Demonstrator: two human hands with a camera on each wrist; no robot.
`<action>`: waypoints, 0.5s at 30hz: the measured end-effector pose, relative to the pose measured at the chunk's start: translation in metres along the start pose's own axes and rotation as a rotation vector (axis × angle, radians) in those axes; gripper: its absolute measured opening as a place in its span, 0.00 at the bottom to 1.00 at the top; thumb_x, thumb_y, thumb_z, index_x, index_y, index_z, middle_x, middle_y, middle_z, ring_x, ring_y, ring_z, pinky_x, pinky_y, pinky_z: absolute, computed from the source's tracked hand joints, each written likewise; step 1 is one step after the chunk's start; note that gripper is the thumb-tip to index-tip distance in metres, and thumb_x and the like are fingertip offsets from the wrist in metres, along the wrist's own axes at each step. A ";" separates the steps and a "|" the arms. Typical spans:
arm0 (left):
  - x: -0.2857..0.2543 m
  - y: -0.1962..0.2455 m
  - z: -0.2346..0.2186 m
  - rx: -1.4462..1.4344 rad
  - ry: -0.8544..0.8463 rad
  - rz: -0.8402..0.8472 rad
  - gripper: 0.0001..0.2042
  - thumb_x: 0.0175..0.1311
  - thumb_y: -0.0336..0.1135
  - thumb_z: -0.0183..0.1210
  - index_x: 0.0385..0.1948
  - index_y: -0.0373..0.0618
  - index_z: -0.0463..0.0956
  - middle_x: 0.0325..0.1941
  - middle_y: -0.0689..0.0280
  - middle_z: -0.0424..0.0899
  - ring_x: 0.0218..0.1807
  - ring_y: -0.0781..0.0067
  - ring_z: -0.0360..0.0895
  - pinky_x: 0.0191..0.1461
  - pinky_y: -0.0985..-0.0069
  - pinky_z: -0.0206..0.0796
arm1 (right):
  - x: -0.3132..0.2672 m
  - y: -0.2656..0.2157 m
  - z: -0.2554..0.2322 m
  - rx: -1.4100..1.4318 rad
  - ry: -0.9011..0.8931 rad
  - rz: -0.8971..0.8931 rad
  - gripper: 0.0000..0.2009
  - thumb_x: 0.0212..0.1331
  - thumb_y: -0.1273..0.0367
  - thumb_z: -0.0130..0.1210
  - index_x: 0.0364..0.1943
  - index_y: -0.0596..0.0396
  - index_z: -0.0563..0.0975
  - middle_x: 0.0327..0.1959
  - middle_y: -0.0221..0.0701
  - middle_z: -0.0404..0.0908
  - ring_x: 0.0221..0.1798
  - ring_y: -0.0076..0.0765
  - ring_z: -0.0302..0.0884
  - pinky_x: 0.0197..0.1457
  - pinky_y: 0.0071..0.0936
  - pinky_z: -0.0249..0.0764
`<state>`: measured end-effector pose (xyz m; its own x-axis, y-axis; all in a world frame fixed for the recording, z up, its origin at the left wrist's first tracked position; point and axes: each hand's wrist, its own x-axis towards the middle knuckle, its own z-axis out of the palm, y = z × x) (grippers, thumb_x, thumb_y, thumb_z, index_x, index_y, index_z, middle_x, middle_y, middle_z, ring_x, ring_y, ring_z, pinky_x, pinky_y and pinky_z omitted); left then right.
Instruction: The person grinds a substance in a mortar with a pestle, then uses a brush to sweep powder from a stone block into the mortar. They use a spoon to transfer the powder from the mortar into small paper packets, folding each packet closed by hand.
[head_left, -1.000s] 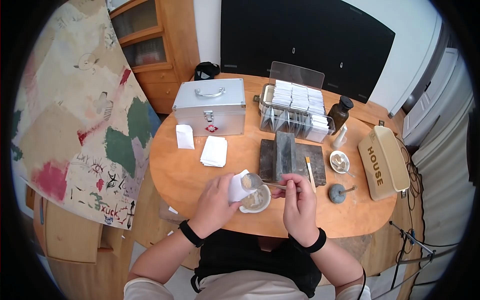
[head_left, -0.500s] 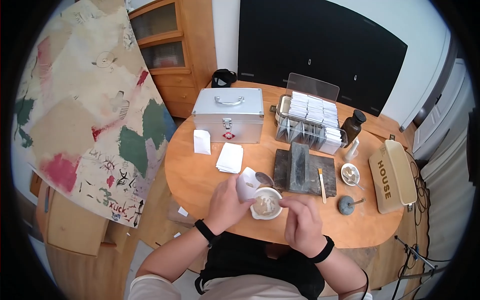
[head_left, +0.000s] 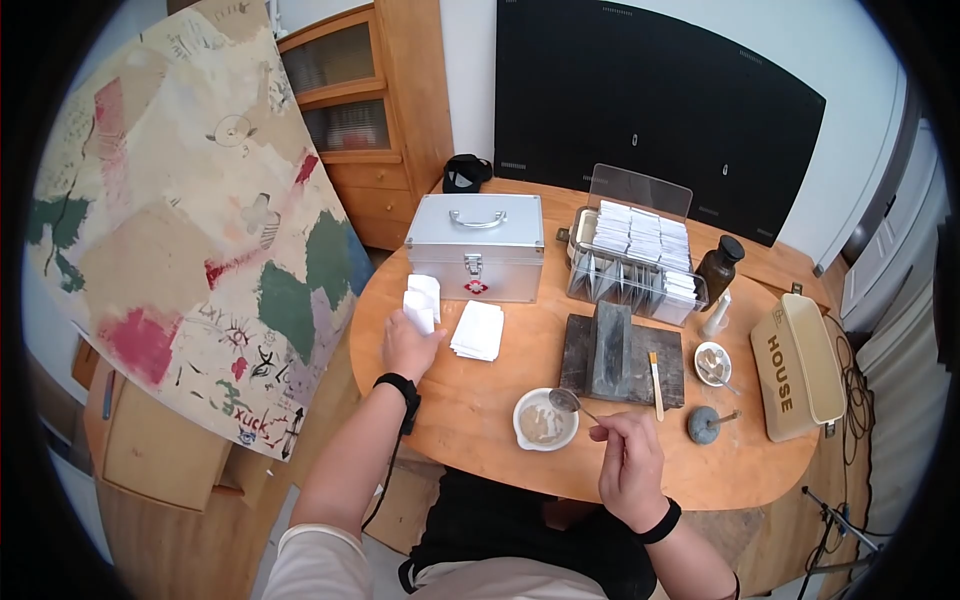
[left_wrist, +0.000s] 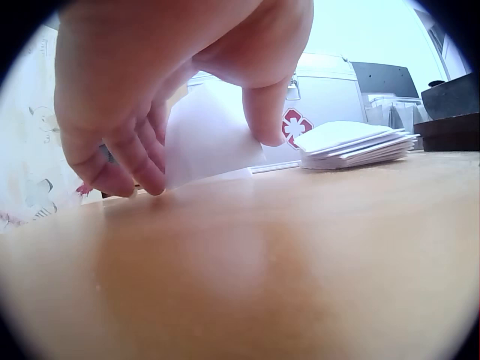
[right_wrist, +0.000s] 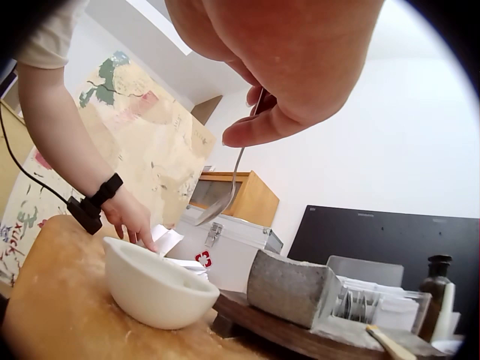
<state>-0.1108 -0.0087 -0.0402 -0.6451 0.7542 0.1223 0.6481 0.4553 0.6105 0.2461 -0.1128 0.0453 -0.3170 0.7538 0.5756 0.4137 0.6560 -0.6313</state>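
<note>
My left hand is at the table's left side, in front of the silver case. Its thumb and fingers hold a white paper packet low at the tabletop, beside another white packet. Between the fingertips of my right hand is the thin handle of a metal spoon. The spoon's bowl hangs over the right rim of a white mortar with a pouring lip. Pale brown powder lies inside the mortar. A flat stack of white paper packets lies right of my left hand.
Behind my left hand stands the silver case. A grey stone block and a brush rest on a dark slab. Farther right are a small dish, a round grey weight and a HOUSE bin. A clear box holds several packets.
My left hand has carried the paper packet from above the mortar leftward to the standing packet. My right hand has drawn the spoon slightly back to the mortar's right rim.
</note>
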 end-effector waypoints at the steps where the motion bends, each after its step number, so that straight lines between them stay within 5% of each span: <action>1: 0.000 0.002 -0.002 0.039 -0.007 -0.025 0.35 0.53 0.46 0.78 0.58 0.38 0.70 0.62 0.51 0.78 0.65 0.48 0.75 0.67 0.54 0.68 | -0.001 0.000 0.000 -0.002 0.001 0.002 0.13 0.65 0.86 0.52 0.50 0.61 0.75 0.40 0.41 0.79 0.42 0.46 0.80 0.46 0.37 0.78; 12: -0.011 0.016 -0.012 0.201 0.029 -0.036 0.35 0.53 0.49 0.77 0.57 0.41 0.70 0.60 0.53 0.80 0.66 0.50 0.75 0.66 0.47 0.66 | -0.006 0.004 -0.007 0.003 0.027 0.018 0.13 0.65 0.86 0.52 0.50 0.60 0.76 0.39 0.41 0.79 0.41 0.45 0.80 0.45 0.36 0.78; 15: -0.031 0.034 -0.014 0.242 0.214 0.200 0.34 0.54 0.50 0.76 0.55 0.39 0.71 0.57 0.51 0.80 0.63 0.48 0.76 0.65 0.49 0.67 | -0.007 0.007 -0.007 -0.010 0.053 0.025 0.13 0.65 0.86 0.52 0.50 0.60 0.76 0.39 0.41 0.79 0.40 0.45 0.81 0.44 0.36 0.78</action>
<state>-0.0749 -0.0230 -0.0126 -0.5496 0.7353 0.3965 0.8300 0.4268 0.3591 0.2572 -0.1137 0.0411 -0.2612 0.7664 0.5868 0.4296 0.6367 -0.6403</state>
